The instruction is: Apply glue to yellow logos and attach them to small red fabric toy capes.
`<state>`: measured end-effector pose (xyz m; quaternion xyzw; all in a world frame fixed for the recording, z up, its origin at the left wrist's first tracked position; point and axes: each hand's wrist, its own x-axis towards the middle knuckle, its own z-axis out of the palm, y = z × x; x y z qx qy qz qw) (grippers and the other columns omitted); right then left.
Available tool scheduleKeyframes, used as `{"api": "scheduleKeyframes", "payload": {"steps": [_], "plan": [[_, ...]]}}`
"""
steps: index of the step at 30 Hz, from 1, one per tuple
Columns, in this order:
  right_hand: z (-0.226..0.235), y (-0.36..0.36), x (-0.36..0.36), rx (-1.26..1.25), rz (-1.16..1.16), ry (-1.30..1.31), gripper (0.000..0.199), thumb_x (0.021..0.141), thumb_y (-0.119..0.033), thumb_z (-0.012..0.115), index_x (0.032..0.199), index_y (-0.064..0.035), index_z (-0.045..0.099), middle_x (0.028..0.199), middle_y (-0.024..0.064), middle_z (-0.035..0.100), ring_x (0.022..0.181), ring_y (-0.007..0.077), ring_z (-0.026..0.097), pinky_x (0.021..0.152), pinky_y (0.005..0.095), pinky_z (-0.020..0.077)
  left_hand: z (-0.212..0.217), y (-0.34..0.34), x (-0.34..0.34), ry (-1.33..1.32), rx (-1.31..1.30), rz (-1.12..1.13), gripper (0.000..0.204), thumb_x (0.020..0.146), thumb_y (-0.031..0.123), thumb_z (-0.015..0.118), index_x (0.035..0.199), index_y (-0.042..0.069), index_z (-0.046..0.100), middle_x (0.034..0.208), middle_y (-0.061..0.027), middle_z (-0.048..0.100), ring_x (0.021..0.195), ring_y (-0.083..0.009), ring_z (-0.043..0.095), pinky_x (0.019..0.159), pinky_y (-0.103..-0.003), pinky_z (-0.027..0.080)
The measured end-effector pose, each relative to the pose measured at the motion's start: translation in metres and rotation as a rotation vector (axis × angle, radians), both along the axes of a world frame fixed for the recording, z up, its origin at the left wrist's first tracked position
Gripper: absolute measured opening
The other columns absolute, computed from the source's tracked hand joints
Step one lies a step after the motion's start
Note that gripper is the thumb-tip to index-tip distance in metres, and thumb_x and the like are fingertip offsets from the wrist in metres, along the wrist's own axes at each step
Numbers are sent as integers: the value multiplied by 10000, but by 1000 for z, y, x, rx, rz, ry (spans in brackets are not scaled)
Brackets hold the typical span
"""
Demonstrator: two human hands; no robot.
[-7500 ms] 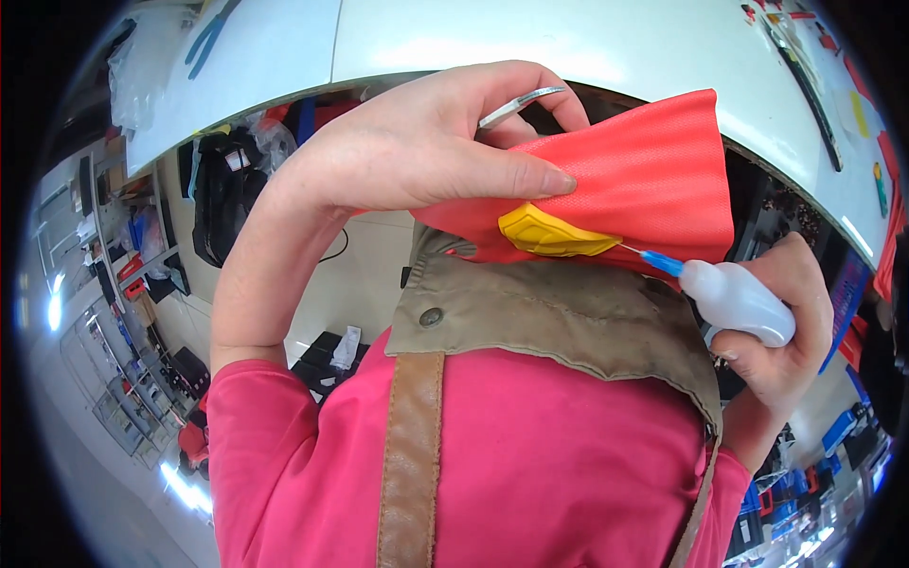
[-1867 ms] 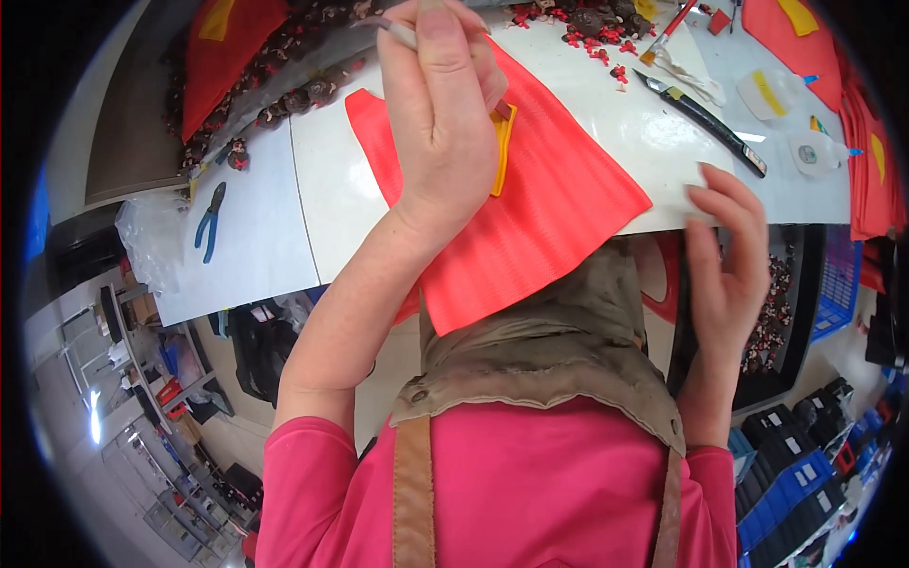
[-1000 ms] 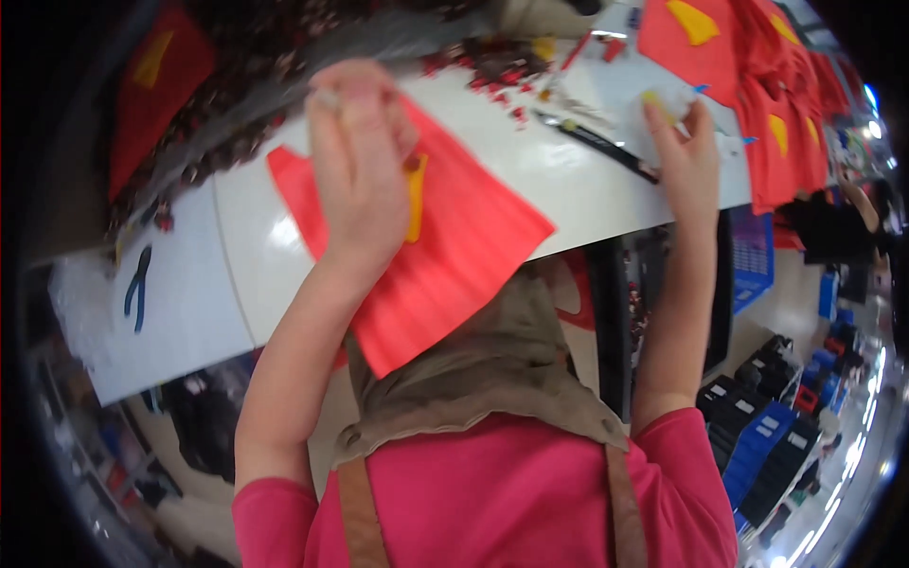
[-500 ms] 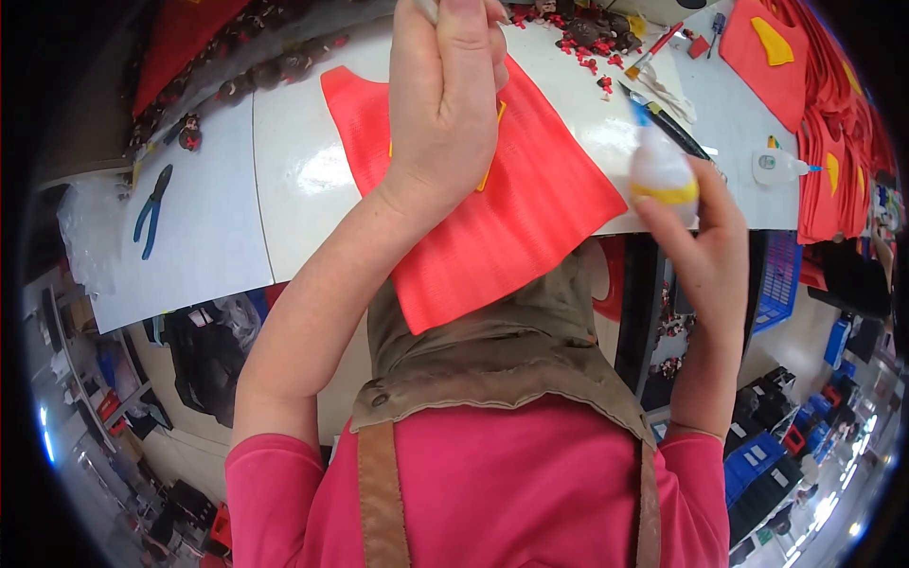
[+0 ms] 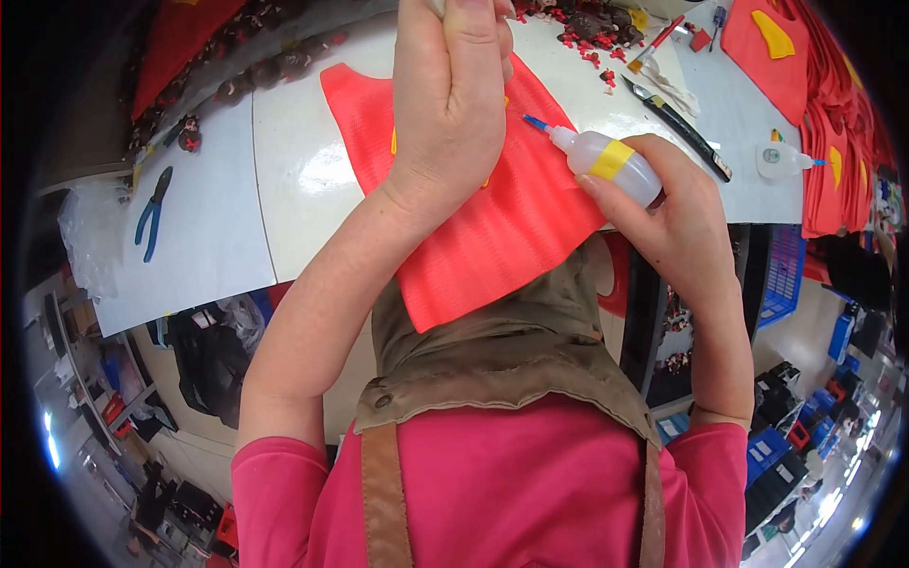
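Observation:
A red textured sheet [image 5: 492, 251] lies across the table's near edge and hangs over onto my apron. On it is a yellow piece [image 5: 394, 133], mostly hidden behind my left hand [image 5: 450, 114]. That hand is raised over the sheet with fingers and thumb pressed together. Something whitish peeks out at its top, cut off by the picture's edge. My right hand [image 5: 668, 199] grips a translucent squeeze bottle [image 5: 606, 161] with a yellow band. The bottle lies tilted over the sheet's right part, its blue needle tip pointing left toward my left hand.
Right of the sheet are a black utility knife [image 5: 677, 128], a brush [image 5: 653, 45] and another squeeze bottle [image 5: 778, 161]. Stacked red sheets [image 5: 828, 142] fill the far right. Pliers [image 5: 153, 213] lie at left. Small dark and red figure parts [image 5: 597, 33] are heaped at the back.
My right hand has brought the squeeze bottle left, from beside the sheet to over it, and tipped it from upright toward level. My left hand has barely shifted.

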<state>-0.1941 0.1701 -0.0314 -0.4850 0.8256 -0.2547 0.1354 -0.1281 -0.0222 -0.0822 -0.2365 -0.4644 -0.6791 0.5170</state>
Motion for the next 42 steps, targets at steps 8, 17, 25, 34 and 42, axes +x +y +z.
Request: {"api": "scheduleKeyframes", "payload": {"steps": [8, 17, 25, 34, 42], "plan": [[0, -4, 2, -13, 3, 8, 371, 804, -267, 745, 989, 29, 620, 826, 139, 626, 699, 236, 602, 640, 327, 484, 3, 1, 3, -15, 21, -1, 223, 1057, 228, 317, 926, 72, 409, 626, 38, 346, 494, -38, 278, 445, -199, 254], [-2, -3, 2, -31, -4, 55, 382, 803, -286, 740, 986, 28, 621, 825, 141, 627, 699, 238, 607, 637, 327, 487, 3, 2, 3, -13, 18, 3, 213, 1056, 214, 318, 923, 75, 410, 617, 44, 341, 491, -34, 273, 440, -197, 247], [-1, -2, 3, -28, -34, -38, 389, 810, -295, 731, 985, 34, 620, 825, 143, 627, 699, 225, 604, 636, 322, 486, 1, 2, 2, -10, 9, 21, 217, 1056, 212, 313, 919, 74, 409, 605, 48, 329, 485, -33, 264, 435, -197, 239], [-3, 10, -5, -237, -164, -283, 355, 827, -277, 715, 988, 30, 636, 788, 90, 638, 681, 160, 601, 623, 284, 476, 4, -1, 0, 52, -14, 16, 218, 1057, 213, 312, 918, 76, 410, 604, 47, 331, 487, -36, 271, 438, -202, 246], [-2, 51, -46, -571, -500, -453, 412, 959, -193, 565, 1310, 10, 494, 1183, 82, 602, 1064, 136, 566, 920, 294, 434, 24, 21, 24, -769, 39, 429, 198, 1044, 236, 341, 958, 72, 410, 649, 33, 325, 563, -61, 311, 517, -232, 309]]}}
